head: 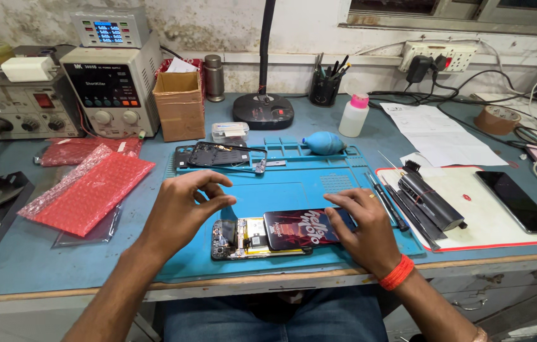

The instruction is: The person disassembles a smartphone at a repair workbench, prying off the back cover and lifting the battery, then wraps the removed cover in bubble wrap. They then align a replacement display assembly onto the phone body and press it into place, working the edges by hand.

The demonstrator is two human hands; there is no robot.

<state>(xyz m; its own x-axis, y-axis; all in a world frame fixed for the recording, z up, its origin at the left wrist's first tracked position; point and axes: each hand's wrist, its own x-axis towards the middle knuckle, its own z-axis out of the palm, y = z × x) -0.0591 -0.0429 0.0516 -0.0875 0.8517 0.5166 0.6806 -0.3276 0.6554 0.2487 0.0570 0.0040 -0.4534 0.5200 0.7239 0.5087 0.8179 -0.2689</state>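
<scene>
Phone work is sitting at the near edge of the blue repair mat: we are looking down at an opened smartphone lying flat, its long axis running left to right along that edge, with its lit display panel resting partly over its right half and tilted slightly off it. Our right hand is resting on the right end of the display panel, fingers spread flat and pressing down on it, not clamped around it. Our left hand is hovering just above and left of the smartphone's exposed end, wrist raised, fingers curled and apart, holding nothing. So the phone is lying to the right of and below our left fingertips, while our right hand is the nearer one and is touching it. A detached phone frame is lying at the mat's far edge, and tweezers and screwdrivers are lying along its right edge.
</scene>
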